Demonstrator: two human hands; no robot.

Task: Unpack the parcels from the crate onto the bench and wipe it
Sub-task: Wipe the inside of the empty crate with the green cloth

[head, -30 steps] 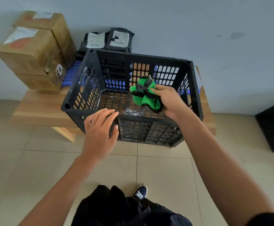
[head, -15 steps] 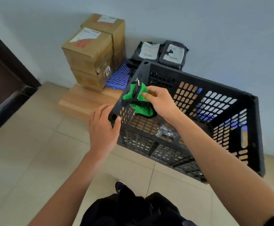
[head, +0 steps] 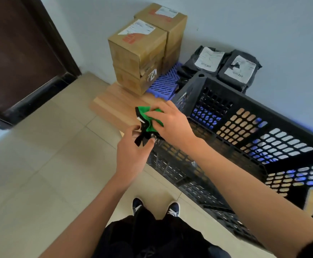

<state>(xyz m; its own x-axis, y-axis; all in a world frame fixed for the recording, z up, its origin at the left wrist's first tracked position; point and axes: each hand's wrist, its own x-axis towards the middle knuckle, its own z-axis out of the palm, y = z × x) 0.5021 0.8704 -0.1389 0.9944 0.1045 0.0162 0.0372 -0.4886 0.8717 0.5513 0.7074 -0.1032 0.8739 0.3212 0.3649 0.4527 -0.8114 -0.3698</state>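
- Crate [head: 245, 127]: black, perforated, resting on wooden bench [head: 113, 105]; cardboard boxes [head: 142, 53] and grey mailer bags [head: 224, 64] stand behind it.
- Right hand [head: 168, 121]: fingers curled around green-and-black cloth [head: 148, 118] beside crate corner.
- Left hand [head: 133, 151]: fingertips pinching cloth's black lower end.

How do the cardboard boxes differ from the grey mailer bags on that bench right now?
The cardboard boxes are brown, rigid and square-edged; the grey mailer bags are dark, soft and crumpled. The boxes are stacked at the bench's left end, while the bags lean side by side against the wall behind the black crate. The boxes rise well above the bags. Both kinds carry white shipping labels, and neither is in a hand.
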